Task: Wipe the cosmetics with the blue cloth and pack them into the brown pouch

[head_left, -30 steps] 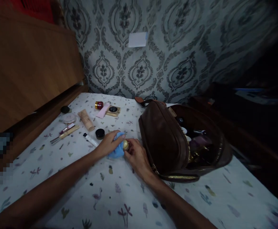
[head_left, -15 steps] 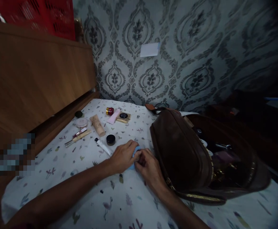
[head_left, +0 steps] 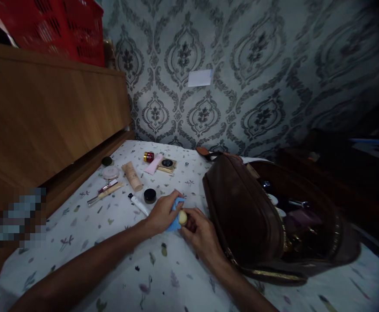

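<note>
The left hand [head_left: 163, 213] hides bits of the soft blue cloth [head_left: 175, 223] and the thin white tube [head_left: 139, 204]. The right hand [head_left: 202, 229] covers some of the small round yellow thing [head_left: 183, 217]. The red plastic basket [head_left: 64, 37] is cut off at the top.

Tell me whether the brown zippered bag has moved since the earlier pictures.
No; the brown zippered bag shows no visible shift against the patterned wallpaper.

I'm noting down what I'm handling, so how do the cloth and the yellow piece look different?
The cloth is blue, while the yellow piece is pale yellow. The cloth is crumpled, whereas the yellow piece looks smooth and rounded. The cloth shows larger than the yellow piece. Both are in hand, between the left hand and right hand.
</note>
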Available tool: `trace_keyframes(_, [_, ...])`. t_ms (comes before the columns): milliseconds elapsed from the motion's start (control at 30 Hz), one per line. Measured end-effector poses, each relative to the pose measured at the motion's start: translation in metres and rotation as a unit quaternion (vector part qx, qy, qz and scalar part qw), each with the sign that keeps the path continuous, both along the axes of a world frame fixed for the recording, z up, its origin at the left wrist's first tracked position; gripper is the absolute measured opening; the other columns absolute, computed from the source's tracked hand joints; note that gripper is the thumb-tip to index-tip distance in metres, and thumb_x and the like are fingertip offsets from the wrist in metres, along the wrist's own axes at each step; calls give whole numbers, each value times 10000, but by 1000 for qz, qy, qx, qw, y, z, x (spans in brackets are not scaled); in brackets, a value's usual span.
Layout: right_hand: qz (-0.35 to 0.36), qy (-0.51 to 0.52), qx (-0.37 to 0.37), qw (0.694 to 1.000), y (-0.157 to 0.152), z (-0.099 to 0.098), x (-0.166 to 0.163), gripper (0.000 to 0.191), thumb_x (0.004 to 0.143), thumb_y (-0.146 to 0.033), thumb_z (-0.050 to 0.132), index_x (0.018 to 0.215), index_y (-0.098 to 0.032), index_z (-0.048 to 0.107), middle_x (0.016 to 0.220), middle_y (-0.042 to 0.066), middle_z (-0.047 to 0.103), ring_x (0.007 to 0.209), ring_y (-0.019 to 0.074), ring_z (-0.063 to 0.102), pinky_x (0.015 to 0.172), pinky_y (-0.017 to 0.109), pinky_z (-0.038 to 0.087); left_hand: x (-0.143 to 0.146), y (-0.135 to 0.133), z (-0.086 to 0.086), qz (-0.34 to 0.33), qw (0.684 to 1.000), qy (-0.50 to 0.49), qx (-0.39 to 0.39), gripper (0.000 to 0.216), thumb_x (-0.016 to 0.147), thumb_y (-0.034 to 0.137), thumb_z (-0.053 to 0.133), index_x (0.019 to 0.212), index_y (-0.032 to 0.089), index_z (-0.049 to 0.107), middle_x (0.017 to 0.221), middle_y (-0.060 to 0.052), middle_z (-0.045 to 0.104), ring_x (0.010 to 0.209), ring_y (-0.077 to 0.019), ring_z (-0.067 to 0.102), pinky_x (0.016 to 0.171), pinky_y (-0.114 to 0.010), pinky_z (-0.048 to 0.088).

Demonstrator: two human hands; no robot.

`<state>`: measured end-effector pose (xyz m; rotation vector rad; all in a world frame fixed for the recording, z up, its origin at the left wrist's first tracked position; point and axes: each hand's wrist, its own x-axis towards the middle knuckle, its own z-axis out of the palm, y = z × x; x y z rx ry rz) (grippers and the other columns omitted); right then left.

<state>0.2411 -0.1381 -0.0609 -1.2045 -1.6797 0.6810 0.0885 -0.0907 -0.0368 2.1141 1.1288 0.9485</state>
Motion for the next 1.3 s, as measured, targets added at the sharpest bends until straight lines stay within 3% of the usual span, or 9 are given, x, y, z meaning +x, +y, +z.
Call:
trace_keyframes(267, [12,169,-127,977,5,-2,0,351,629,-277,716,960,-191,637,771,9,633,692,176,584,642,292,497,-1,8,-4,10,993,-87,-74,248,929,420,428,843,201,506,730,25,528,744,-159,531,690,-254,435])
trace_keyframes(433, [16,208,-125,970,4,-1,-3,353,627,-252,693,966,-208,606,812,7,648,716,174,599,674,296,508,2,8,-6,-4,991,-96,-93,324,952,457,391,779,197,476,712,30,495,718,-147,517,679,-252,434])
trace_keyframes(700, [-31,114,-57,991,4,-7,-2,298,649,-179,633,947,-192,632,899,35,645,717,156,586,652,266,500,4,-4,3,10,998,-50,-34,264,960,411,399,838,202,505,793,-2,549,799,-180,548,784,-305,444])
trace_keyframes(800, [-61,59,-40,996,2,-5,-2,223,649,-191,639,872,-187,623,819,15,607,631,137,538,574,246,450,7,-15,12,31,999,-32,31,208,970,365,400,948,197,521,956,-60,560,940,-215,558,896,-351,442])
trace_keyframes(900, [-66,2,-9,998,-1,-2,-2,118,688,-211,603,800,-193,573,714,-4,585,582,136,506,531,242,405,12,-27,17,8,995,5,102,218,988,345,392,1083,193,515,1057,-94,556,1022,-224,555,933,-360,462])
trace_keyframes(1033, [-53,-28,37,997,-1,-6,-1,42,749,-218,504,762,-199,539,722,22,615,627,163,536,571,264,427,16,-33,10,-23,981,91,168,235,975,320,417,1146,184,503,1114,-115,568,1101,-265,539,948,-417,485])
trace_keyframes(1167, [-61,-41,41,996,1,-10,-1,55,705,-173,504,680,-215,479,684,9,568,619,158,503,567,259,392,14,-28,0,-12,983,132,129,264,960,273,415,1203,188,470,1172,-124,606,1117,-267,583,935,-425,507])
trace_keyframes(1300, [-64,-47,30,996,1,-6,-3,143,680,-147,513,629,-229,408,611,-28,467,554,130,422,517,241,324,9,-24,3,-27,987,147,59,301,960,299,406,1239,194,446,1116,-119,658,1012,-269,650,891,-419,514])
